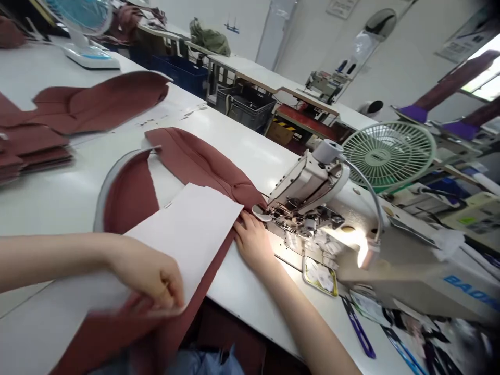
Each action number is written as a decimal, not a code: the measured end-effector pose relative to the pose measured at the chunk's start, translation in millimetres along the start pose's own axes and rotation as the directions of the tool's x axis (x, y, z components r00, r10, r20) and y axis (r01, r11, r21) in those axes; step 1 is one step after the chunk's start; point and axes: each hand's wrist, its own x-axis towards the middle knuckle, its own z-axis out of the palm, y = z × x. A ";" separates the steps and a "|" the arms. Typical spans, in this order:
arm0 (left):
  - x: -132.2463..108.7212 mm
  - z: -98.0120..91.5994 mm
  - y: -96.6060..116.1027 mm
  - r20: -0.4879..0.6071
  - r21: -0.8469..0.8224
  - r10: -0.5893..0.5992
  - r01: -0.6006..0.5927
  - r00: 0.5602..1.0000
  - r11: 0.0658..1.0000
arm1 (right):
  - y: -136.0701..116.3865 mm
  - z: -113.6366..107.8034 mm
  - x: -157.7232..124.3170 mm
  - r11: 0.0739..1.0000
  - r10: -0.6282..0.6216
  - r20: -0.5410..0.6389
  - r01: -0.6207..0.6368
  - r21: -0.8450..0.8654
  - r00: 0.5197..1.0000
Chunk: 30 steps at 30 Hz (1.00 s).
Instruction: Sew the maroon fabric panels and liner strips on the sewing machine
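My left hand (156,276) is closed in a pinch on the near edge of a maroon fabric piece (213,271), where a smooth white sheet or backing (191,219) meets it. The fabric's lower part hangs over the table edge and is blurred. My right hand (253,239) lies with fingers stretched out on the corner of the white layer and the maroon fabric, just left of the sewing machine's (300,208) needle area. Beyond it, a padded, seamed maroon panel (207,161) reaches to the machine. A curved maroon part with a grey edge (128,192) lies to the left.
Stacked maroon pieces (35,148) lie on the white table at left, below a blue fan (84,36). Right of the machine are a green fan (385,153), a lit lamp (367,252), a small tray of scraps (320,276) and purple thread snips (358,328).
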 end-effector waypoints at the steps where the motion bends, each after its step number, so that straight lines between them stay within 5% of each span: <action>1: 9.3 -8.1 4.6 0.189 -0.034 -0.028 0.035 0.982 0.999 | -0.3 0.3 -3.3 1.000 0.006 -0.003 -0.006 -0.004 1.000; 2: 18.2 -20.9 8.4 0.240 -0.002 -0.031 0.032 0.970 0.999 | -0.6 1.1 -5.7 1.000 0.009 -0.006 -0.009 -0.006 1.000; 3: 27.6 -37.0 11.2 0.155 0.082 -0.008 -0.005 0.988 0.997 | -1.1 2.3 -7.3 1.000 0.011 -0.010 -0.011 -0.008 1.000; 4: 38.3 -54.3 13.2 -0.053 0.211 0.061 -0.048 0.997 0.976 | -1.6 3.7 -8.2 1.000 0.013 -0.015 -0.013 -0.010 1.000; 6: 64.0 -85.1 14.2 -0.441 0.456 0.249 -0.024 0.862 0.890 | -2.5 6.7 -8.9 1.000 0.023 -0.031 -0.024 -0.017 0.999; 8: 92.3 -102.1 11.9 -0.554 0.535 0.321 0.032 0.768 0.844 | -3.1 9.7 -9.6 0.999 0.035 -0.051 -0.037 -0.028 0.998; 12: 134.8 -96.6 3.5 -0.537 0.570 0.367 0.007 0.759 0.822 | -3.0 15.0 -12.4 0.998 0.023 -0.082 -0.028 -0.059 0.996; 18: 150.7 -86.9 -2.1 -0.514 0.605 0.478 -0.094 0.712 0.791 | -3.3 21.5 -12.8 0.998 -0.013 -0.063 0.009 -0.066 0.998; 25: 162.3 -79.9 -2.3 -0.555 0.770 0.532 0.153 0.640 0.619 | -1.9 21.4 -9.4 0.995 -0.037 -0.026 0.035 -0.096 0.999; 30: 173.7 -84.1 -5.4 -0.599 0.760 0.549 0.200 0.583 0.618 | -1.9 19.1 -10.0 0.992 -0.046 0.013 0.047 -0.117 0.999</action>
